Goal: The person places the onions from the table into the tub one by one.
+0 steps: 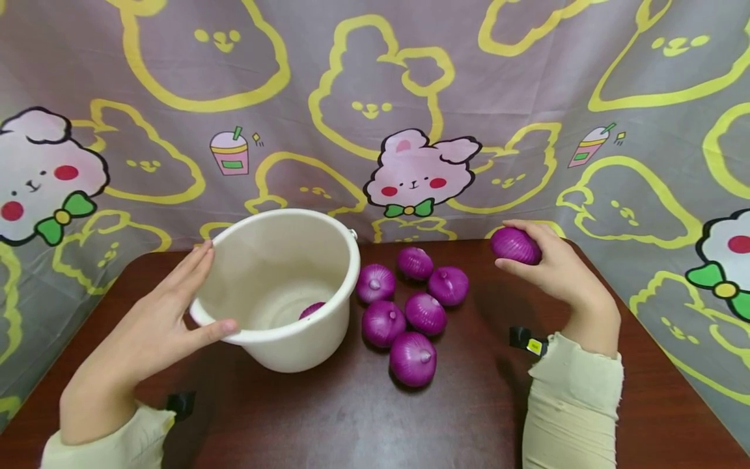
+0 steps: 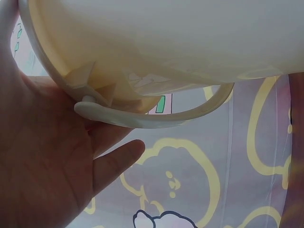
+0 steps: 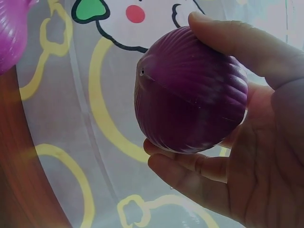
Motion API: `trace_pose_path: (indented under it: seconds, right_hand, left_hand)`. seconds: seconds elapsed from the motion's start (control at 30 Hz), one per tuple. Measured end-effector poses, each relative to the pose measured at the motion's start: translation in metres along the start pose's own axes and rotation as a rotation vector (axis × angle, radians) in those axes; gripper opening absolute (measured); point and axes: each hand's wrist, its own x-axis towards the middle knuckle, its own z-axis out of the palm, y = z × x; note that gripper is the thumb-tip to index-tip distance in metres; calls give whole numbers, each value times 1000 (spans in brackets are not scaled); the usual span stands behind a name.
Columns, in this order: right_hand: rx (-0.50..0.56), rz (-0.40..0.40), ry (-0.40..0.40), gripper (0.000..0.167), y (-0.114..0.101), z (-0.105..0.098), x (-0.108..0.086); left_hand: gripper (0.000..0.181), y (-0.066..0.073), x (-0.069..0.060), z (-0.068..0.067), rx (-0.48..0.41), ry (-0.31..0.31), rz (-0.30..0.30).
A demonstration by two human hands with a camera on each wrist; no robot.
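Note:
My right hand (image 1: 547, 260) holds a purple onion (image 1: 514, 245) above the right side of the table, thumb on one side and fingers on the other. The right wrist view shows this ridged onion (image 3: 190, 95) gripped at its sides. On the left, my left hand (image 1: 149, 326) rests against the rim of a white bucket (image 1: 299, 348), its fingers spread and fairly straight, the thumb at the near rim. Inside the bucket part of another onion (image 1: 312, 310) shows; the rest is hidden by the wall. Several purple onions (image 1: 383, 324) sit in a cluster right of the bucket.
The dark brown table (image 1: 469, 417) ends at a patterned cloth (image 1: 328, 182) hanging behind and at both sides. The bucket's curved handle (image 2: 161, 118) hangs by its outer wall in the left wrist view.

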Motion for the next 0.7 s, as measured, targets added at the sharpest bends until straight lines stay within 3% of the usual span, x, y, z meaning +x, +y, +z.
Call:
trace_pose_path:
  seconds: [0.7]
  right_hand:
    - [-29,-21,49,68,-13,-11,-12]
  left_hand:
    - [107,-2,1,1,-8,7,12]
